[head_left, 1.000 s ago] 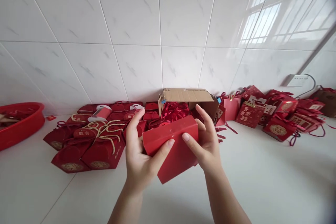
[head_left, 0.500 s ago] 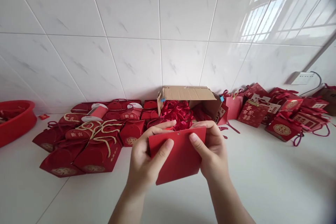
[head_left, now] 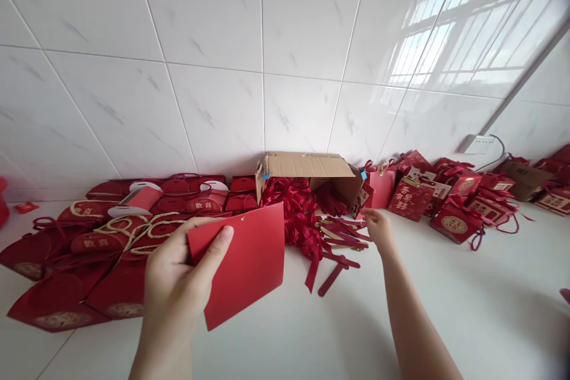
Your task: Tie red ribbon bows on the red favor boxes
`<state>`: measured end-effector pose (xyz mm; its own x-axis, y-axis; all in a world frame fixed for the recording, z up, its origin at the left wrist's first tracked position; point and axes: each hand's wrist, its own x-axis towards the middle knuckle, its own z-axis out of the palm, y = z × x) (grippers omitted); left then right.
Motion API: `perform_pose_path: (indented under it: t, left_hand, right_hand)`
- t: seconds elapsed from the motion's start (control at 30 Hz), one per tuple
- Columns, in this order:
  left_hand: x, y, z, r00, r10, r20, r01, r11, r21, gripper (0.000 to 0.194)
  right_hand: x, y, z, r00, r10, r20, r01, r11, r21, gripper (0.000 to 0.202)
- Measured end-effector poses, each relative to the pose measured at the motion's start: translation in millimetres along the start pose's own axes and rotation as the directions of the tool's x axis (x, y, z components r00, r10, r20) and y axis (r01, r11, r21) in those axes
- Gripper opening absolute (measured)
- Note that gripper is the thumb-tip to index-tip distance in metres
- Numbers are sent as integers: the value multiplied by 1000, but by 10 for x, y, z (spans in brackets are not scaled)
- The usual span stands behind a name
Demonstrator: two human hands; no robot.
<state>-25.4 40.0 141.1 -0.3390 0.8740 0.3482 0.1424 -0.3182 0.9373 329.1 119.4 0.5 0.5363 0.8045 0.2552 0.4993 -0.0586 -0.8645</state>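
My left hand (head_left: 184,279) grips a flat red card piece (head_left: 249,261) by its left edge, thumb in front and fingers behind. A small hole shows near the card's top edge, and the card is held tilted above the white surface. Reached forward, my right hand (head_left: 377,229) is beside the right end of a pile of dark red and gold straps (head_left: 341,234). Its fingers are curled in; whether they hold anything is hidden. Left of the straps, shiny red ribbon (head_left: 296,205) spills from an open cardboard box (head_left: 307,164).
Several red gift boxes (head_left: 116,282), some with gold cord, crowd the left. Finished-looking red gift bags and boxes (head_left: 454,222) stand at the right. A power strip (head_left: 478,143) is by the tiled wall (head_left: 303,104). One loose strap (head_left: 332,279) lies in front.
My right hand has let go of the red card and moved right and forward to the straps. My left hand has carried the card left. The view has turned right.
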Motion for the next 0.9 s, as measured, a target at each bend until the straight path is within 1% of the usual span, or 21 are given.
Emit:
perform_pose_path:
  t: [0.07, 0.13, 0.2, 0.3, 0.4, 0.5, 0.63, 0.7, 0.8, 0.9]
  left_hand:
    - [7, 0, 13, 1000, -28, -9, 28, 1000, -14, 21]
    - [22, -16, 32, 999, -36, -12, 36, 999, -4, 22]
    - [38, -39, 52, 1000, -26, -13, 26, 999, 28, 22]
    - [55, -71, 72, 999, -33, -13, 33, 998, 54, 22]
    - [65, -93, 70, 999, -41, -1, 41, 998, 48, 24]
    - [76, -104, 41, 999, -48, 21, 48, 999, 13, 27]
    - [80, -89, -10, 998, -40, 38, 41, 999, -31, 29]
    - [72, -69, -25, 998, -51, 47, 53, 997, -55, 29]
    - [52, -40, -29, 996, -68, 53, 71, 996, -57, 30]
    - [42, -32, -33, 998, -19, 52, 21, 999, -31, 33]
  right_hand:
    - [105, 375, 18, 999, 37, -32, -40, 994, -106, 25]
    - [134, 634, 67, 999, 42, -31, -48, 980, -193, 27]
    - [142, 784, 129, 999, 43, -16, -46, 963, -266, 29]
    - [169, 879, 204, 999, 46, -5, -45, 936, -349, 30]
    - [202, 915, 232, 999, 50, -16, -52, 916, -398, 30]
    - [214, 947, 228, 998, 49, -31, -58, 910, -411, 30]
    - [201, 979, 217, 998, 32, -50, -48, 927, -373, 29]
    - [191, 951, 203, 998, 7, -69, -29, 942, -334, 27]
    - [186, 778, 134, 992, -82, -94, 54, 962, -268, 24]
    - [174, 411, -32, 969, -233, -83, 213, 956, -202, 29]
